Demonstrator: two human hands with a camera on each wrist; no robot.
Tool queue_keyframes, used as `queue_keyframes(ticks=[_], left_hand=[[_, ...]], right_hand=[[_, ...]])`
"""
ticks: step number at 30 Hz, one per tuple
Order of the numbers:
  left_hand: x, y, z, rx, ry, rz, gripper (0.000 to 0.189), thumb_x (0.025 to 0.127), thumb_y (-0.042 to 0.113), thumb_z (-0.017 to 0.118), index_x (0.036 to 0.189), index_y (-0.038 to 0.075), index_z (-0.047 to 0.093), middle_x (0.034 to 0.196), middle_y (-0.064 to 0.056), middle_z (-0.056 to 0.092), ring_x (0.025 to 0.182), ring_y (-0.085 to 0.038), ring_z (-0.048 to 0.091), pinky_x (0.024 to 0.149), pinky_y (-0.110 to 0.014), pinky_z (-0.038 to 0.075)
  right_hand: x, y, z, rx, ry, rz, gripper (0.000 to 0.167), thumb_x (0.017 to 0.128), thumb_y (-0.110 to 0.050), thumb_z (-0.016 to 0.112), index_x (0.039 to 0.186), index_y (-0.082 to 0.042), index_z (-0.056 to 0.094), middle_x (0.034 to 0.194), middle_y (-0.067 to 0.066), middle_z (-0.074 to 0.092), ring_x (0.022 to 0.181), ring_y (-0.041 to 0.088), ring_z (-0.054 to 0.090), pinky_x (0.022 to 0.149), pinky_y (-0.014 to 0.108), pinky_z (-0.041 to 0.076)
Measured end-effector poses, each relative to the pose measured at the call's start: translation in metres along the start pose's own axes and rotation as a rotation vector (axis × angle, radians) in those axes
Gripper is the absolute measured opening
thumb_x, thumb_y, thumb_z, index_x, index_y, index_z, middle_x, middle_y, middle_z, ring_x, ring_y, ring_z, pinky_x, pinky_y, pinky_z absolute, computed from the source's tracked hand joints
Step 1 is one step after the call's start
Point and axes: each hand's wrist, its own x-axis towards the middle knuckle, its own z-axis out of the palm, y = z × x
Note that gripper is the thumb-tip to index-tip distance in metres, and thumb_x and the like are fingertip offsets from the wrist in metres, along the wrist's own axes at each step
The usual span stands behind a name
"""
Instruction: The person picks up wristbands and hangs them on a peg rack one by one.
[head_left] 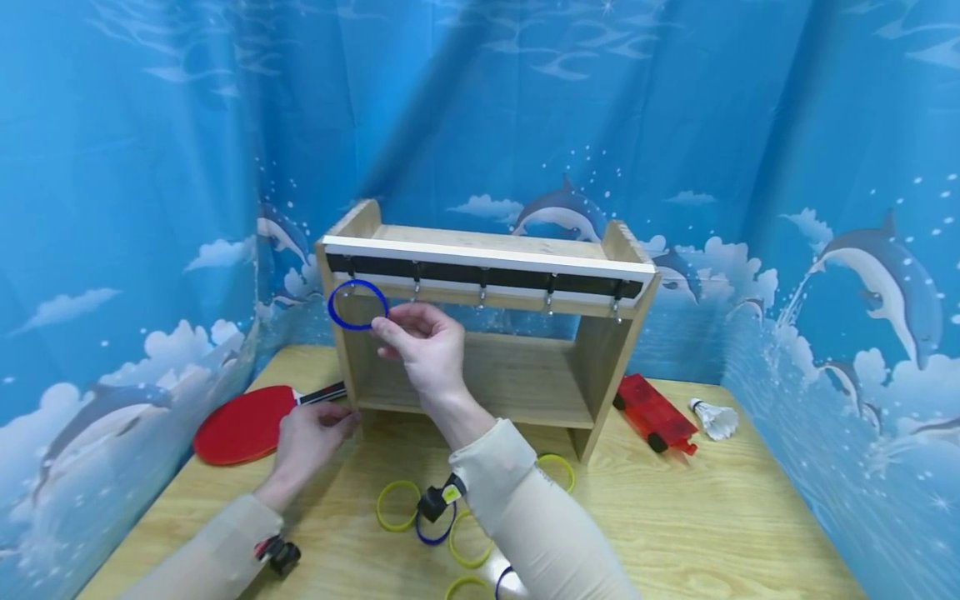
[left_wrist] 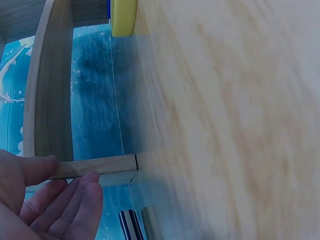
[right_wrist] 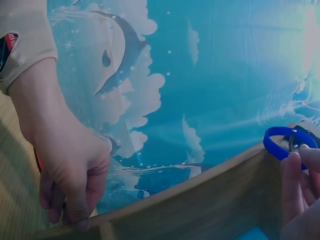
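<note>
My right hand (head_left: 435,350) pinches a blue ring (head_left: 351,327) between thumb and fingers, in front of the leftmost hook (head_left: 350,267) of a wooden shelf (head_left: 517,392). In the right wrist view the hook's metal tip shows inside the ring's loop. Several hooks hang from a black strip (head_left: 517,278) under the shelf's white front edge. Low at the left, my left hand (head_left: 311,437) holds the bottom of the shelf's side panel; in the left wrist view the thumb lies on one face of the wood (left_wrist: 100,166) and the fingers on the other.
Yellow rings (head_left: 378,508) and blue rings (head_left: 431,542) lie on the table before the shelf, partly behind my right forearm. A red table tennis bat (head_left: 243,425) lies at the left, its handle by the shelf. To the right are a red toy car (head_left: 652,408) and a shuttlecock (head_left: 717,421).
</note>
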Motion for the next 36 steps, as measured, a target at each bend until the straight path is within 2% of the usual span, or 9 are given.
queue_keyframes(ticks=[7,12,25,31,36], left_hand=[[-0.001,0.002,-0.001,0.001,-0.02,-0.014,0.022,0.103,0.023,0.081,0.114,0.005,0.086,0.099,-0.013,0.088,0.085,-0.023,0.08,0.073,-0.032,0.059],[-0.001,0.002,0.0,0.008,-0.012,-0.015,0.021,0.102,0.023,0.081,0.113,0.006,0.087,0.098,-0.013,0.088,0.085,-0.023,0.08,0.074,-0.033,0.058],[-0.001,0.002,-0.001,0.008,-0.028,-0.02,0.024,0.103,0.025,0.081,0.116,0.005,0.086,0.102,-0.014,0.088,0.086,-0.023,0.08,0.073,-0.033,0.059],[-0.001,0.003,-0.001,0.018,-0.015,-0.015,0.024,0.103,0.024,0.08,0.115,0.004,0.086,0.101,-0.015,0.088,0.084,-0.024,0.08,0.071,-0.032,0.059],[-0.001,0.002,0.001,0.022,0.005,-0.009,0.023,0.103,0.024,0.081,0.112,0.004,0.087,0.097,-0.014,0.088,0.083,-0.023,0.08,0.07,-0.029,0.057]], right_hand=[[0.0,0.008,-0.003,-0.018,0.017,0.022,0.017,0.094,0.008,0.084,0.106,-0.001,0.077,0.09,-0.002,0.082,0.079,0.008,0.08,0.068,0.025,0.066],[0.001,0.012,-0.005,-0.031,0.002,0.015,0.018,0.093,0.009,0.084,0.108,0.003,0.076,0.095,0.006,0.085,0.078,0.009,0.08,0.068,0.025,0.066],[0.004,0.01,-0.008,-0.108,-0.039,0.004,0.023,0.095,0.004,0.084,0.116,0.002,0.076,0.11,0.021,0.084,0.081,0.008,0.08,0.07,0.025,0.067],[0.004,0.005,-0.018,-0.165,-0.108,-0.035,0.027,0.095,0.002,0.085,0.12,0.007,0.074,0.116,0.026,0.083,0.085,0.006,0.08,0.073,0.028,0.068],[-0.006,-0.006,-0.043,-0.337,-0.225,-0.066,0.034,0.098,-0.006,0.084,0.129,0.004,0.073,0.131,0.028,0.079,0.096,0.006,0.081,0.081,0.033,0.07]])
